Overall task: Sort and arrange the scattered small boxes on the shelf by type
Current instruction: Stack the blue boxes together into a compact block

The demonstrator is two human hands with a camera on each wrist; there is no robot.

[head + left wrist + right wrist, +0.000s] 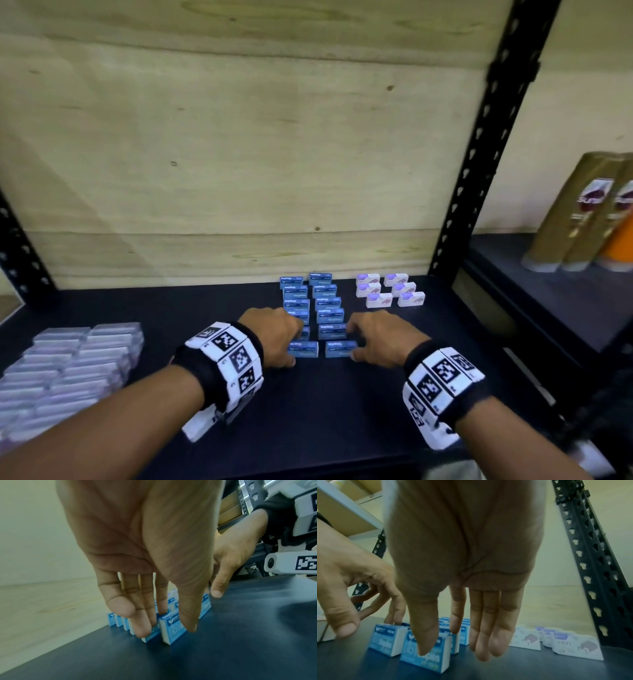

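Two columns of small blue staple boxes point(323, 305) stand on the dark shelf point(308, 418). My left hand point(296, 342) sits at the left column's near end, with its thumb beside the front left box point(303, 349) and its straight fingers over the boxes behind. In the left wrist view the left hand point(164, 628) touches the nearest blue box point(173, 632). My right hand point(352, 342) is at the right ends of the front right box point(339, 348) and the one behind it. In the right wrist view the right hand point(453, 653) has its thumb before the front box point(423, 661), fingers straight.
Several white staple boxes point(390, 291) with purple print stand in two columns right of the blue ones. Stacks of pale boxes point(68, 370) fill the shelf's left end. A black perforated post point(479, 154) rises at the right; beyond it stand gold bottles point(582, 212).
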